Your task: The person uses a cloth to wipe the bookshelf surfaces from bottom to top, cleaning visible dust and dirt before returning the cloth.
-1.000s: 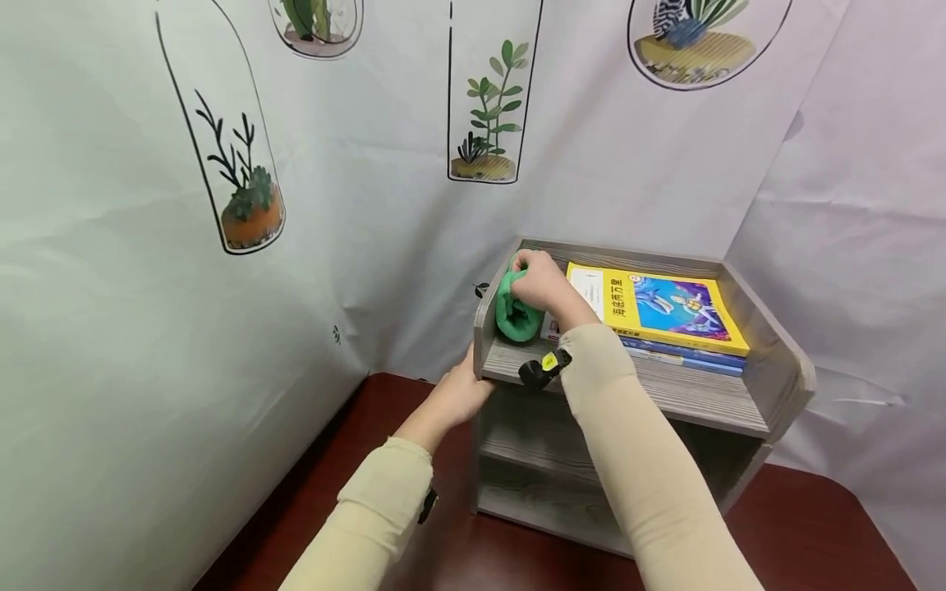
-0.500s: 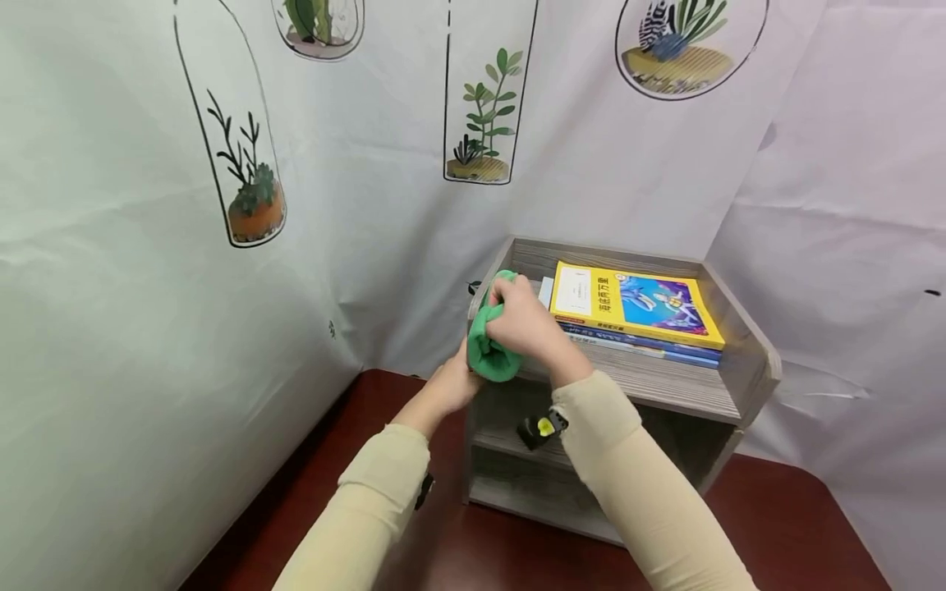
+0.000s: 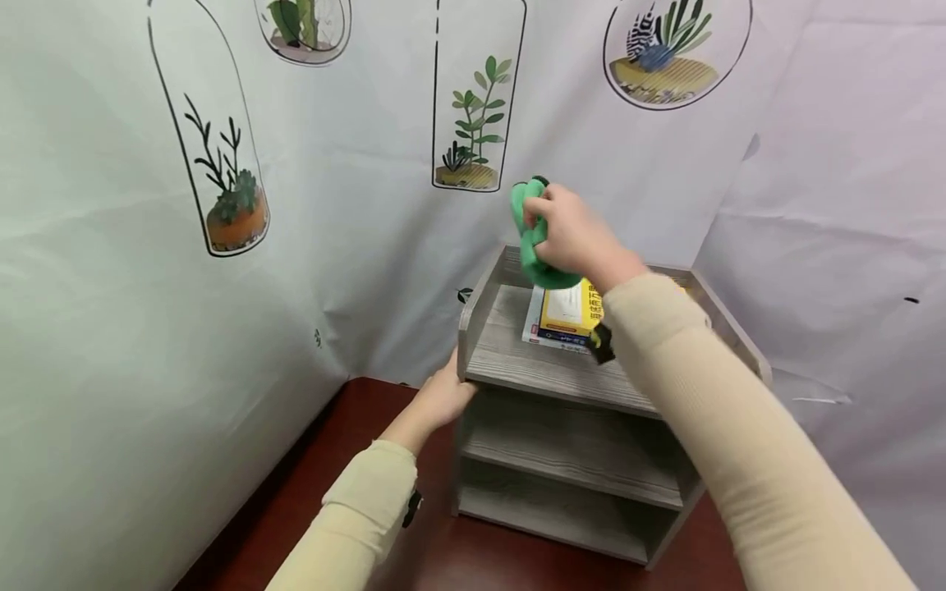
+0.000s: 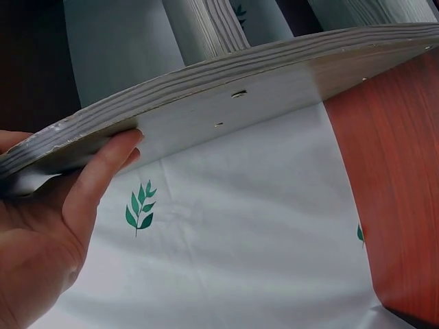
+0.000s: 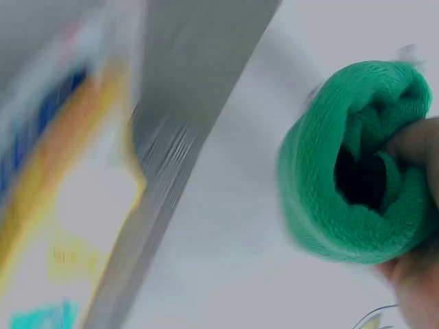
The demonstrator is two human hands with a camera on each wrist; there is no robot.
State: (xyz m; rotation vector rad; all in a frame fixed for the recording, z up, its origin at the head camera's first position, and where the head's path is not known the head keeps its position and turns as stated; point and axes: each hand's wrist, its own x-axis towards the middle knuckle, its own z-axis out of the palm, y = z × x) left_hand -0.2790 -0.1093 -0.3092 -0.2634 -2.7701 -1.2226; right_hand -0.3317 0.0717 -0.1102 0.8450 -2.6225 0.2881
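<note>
My right hand [image 3: 572, 230] grips a bunched green towel [image 3: 528, 226] and holds it up above the top of a grey wood-grain shelf unit [image 3: 543, 373]. Looped into a roll, the terry towel [image 5: 309, 185] shows a dark hollow in the right wrist view, with fingers tucked into it. Lower and to the left, my left hand [image 3: 443, 394] holds the front left corner of the unit's side panel. In the left wrist view that hand [image 4: 75, 212] wraps the panel's edge [image 4: 164, 92], fingers partly hidden behind it.
On the top shelf lies a stack of books, a yellow one [image 3: 565, 308] uppermost, partly hidden by my right arm. Two lower shelves [image 3: 569, 472] are below. The unit stands on a dark red table [image 3: 436, 558] against white walls [image 3: 355, 205] printed with plants.
My right hand has carried the green towel from the top shelf's left side, over its front left edge, then up and to the right. The left hand has stayed at the panel.
</note>
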